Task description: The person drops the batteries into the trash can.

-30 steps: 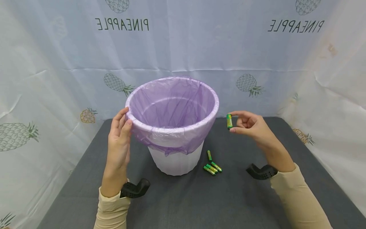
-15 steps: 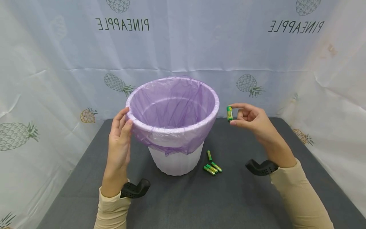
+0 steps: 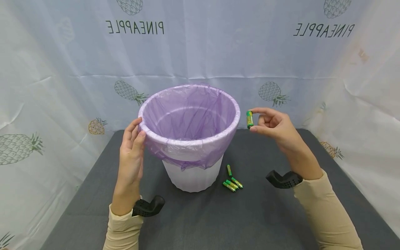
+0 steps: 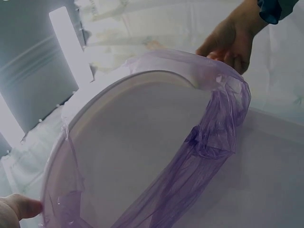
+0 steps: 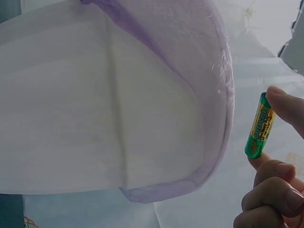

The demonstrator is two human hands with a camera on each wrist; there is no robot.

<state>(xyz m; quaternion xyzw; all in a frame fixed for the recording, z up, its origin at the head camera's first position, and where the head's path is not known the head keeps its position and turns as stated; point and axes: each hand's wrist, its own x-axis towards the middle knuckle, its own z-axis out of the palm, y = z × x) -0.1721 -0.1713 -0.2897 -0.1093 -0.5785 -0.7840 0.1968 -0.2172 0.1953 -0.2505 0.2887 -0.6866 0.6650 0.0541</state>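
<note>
Two jobs at once, seemingly the carrying step: steadying the purple-lined bin (image 3: 193,178) with relaxed fingers of the left hand (image 3: 130,156) against its rim, and pinching one battery (image 3: 249,119) end to end just outside with the right hand (image 3: 279,128), in a grip parted only by its length. Probably calls next for shifting over the opening and letting go, with four more batteries (image 3: 232,184) on the table (image 3: 193,222)
</note>
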